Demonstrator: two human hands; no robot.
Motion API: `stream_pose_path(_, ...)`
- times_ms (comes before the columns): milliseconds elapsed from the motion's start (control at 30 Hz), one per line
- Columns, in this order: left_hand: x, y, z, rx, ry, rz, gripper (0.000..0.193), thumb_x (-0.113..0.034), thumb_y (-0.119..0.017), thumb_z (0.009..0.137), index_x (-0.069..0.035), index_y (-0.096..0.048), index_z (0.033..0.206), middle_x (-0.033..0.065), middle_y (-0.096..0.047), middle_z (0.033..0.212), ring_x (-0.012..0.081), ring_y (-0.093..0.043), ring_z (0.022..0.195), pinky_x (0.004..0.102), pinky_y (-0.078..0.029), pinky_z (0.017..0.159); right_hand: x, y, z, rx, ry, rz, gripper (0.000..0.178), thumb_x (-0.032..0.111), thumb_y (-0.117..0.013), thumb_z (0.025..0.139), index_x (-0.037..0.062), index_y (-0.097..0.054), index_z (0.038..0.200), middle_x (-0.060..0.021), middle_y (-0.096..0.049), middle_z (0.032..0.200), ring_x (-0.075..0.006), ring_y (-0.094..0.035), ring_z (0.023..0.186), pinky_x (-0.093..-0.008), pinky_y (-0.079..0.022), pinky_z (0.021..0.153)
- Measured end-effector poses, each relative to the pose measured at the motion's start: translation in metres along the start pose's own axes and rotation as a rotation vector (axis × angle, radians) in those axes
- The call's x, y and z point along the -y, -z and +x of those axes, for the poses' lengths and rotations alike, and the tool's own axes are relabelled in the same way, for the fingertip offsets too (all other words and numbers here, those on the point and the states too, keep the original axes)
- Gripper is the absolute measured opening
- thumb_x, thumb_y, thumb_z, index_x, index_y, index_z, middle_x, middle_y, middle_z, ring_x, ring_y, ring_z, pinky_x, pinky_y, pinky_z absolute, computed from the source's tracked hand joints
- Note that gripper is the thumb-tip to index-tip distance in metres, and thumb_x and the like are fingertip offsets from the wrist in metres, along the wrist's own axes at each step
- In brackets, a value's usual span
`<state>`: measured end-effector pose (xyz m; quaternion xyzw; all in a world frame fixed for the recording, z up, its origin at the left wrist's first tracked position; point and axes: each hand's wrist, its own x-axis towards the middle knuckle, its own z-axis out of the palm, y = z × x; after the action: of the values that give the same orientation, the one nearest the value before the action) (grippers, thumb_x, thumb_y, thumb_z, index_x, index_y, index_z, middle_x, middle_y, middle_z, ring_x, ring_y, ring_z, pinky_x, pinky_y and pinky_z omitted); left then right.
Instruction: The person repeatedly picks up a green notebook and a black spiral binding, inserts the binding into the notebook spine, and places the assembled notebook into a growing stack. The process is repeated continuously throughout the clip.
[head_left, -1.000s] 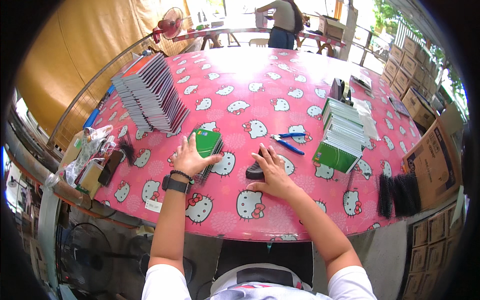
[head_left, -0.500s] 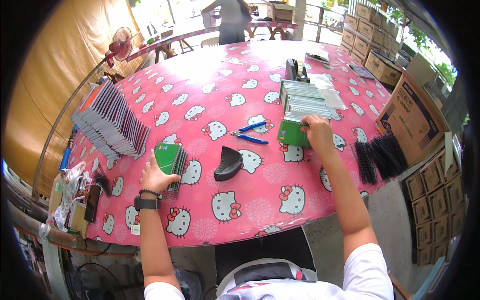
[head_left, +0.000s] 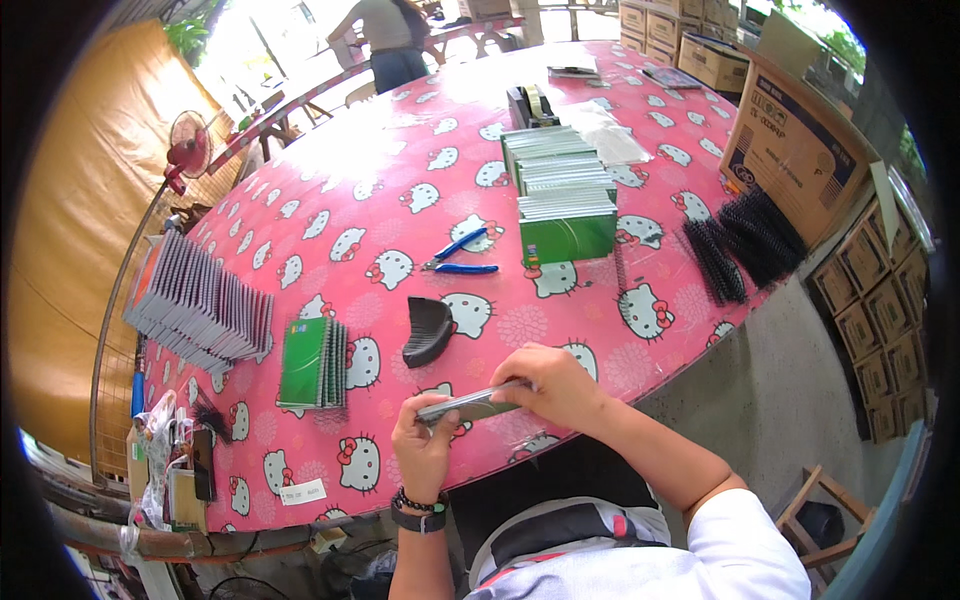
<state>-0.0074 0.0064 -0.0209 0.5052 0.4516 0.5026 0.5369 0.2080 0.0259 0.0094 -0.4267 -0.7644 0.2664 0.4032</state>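
Near the table's front edge, my left hand (head_left: pixel 424 440) and my right hand (head_left: pixel 548 382) are closed on opposite ends of a thin notebook (head_left: pixel 478 402), seen nearly edge-on. Its cover is mostly hidden by its tilt and my fingers. A small pile of green spiral notebooks (head_left: pixel 308 365) lies to the left of my hands. Farther off on the right stands a packed row of green notebooks (head_left: pixel 565 235), the nearest showing its green cover. Between them are a black curved wedge-shaped piece (head_left: pixel 428 332) and blue-handled cutting pliers (head_left: pixel 462 262).
A tall leaning stack of spiral notebooks (head_left: pixel 205 305) stands at the left. Black plastic coils (head_left: pixel 745 245) lie by a cardboard box (head_left: pixel 795 150) at the right edge. A tape dispenser (head_left: pixel 530 108) sits behind the row. Beyond the table, a person (head_left: pixel 390 45) stands at another table.
My left hand has left the small green pile and my right hand has left the row. Both have come together near me, holding a notebook. The view has shifted.
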Motion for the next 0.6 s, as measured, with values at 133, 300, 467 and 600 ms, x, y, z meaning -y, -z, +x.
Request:
stream_pose_path(133,0.026,-0.024,-0.009,-0.089,-0.171,-0.091,0.043,0.003,-0.066,0.082,-0.005,-0.044,0.119,0.0101,-0.054,0.112,0.0154,-0.052,0.101,0.0295,-0.041,0.092,0.003,-0.037,-0.016,-0.316,-0.353,0.576,0.021,0.019,-0.063,0.091,0.0021,-0.058,0.102,-0.0065,-0.061,0.084,-0.0139,-0.058,0.080,-0.0281,-0.047,0.070)
stream_pose_path(300,-0.004,-0.051,-0.011,-0.298,-0.544,0.695,0.060,0.005,-0.060,0.079,-0.006,-0.039,0.135,0.0140,-0.046,0.132,0.0227,-0.042,0.122,0.0367,-0.040,0.099,0.003,-0.044,-0.012,-0.400,-0.242,0.506,0.020,0.018,-0.063,0.091,0.0016,-0.058,0.101,-0.0060,-0.061,0.080,-0.0144,-0.059,0.075,-0.0281,-0.048,0.067)
stream_pose_path(467,-0.009,-0.060,-0.006,-0.065,-0.735,0.966,0.032,0.004,-0.062,0.076,-0.006,-0.067,0.106,0.0101,-0.064,0.108,0.0255,-0.059,0.100,0.0371,-0.042,0.091,-0.028,0.002,0.003,-0.477,-0.237,0.562,0.017,0.017,-0.062,0.091,0.0001,-0.062,0.092,-0.0051,-0.063,0.080,-0.0104,-0.059,0.073,-0.0273,-0.048,0.065)
stream_pose_path(600,-0.012,-0.057,-0.001,-0.012,-0.787,0.890,0.028,0.004,-0.062,0.074,-0.007,-0.072,0.097,0.0071,-0.068,0.096,0.0237,-0.063,0.088,0.0348,-0.044,0.083,-0.097,0.097,0.022,-0.727,-0.357,-0.275,0.016,0.013,-0.067,0.083,0.0015,-0.064,0.094,-0.0131,-0.065,0.088,-0.0243,-0.063,0.083,-0.0343,-0.051,0.074)
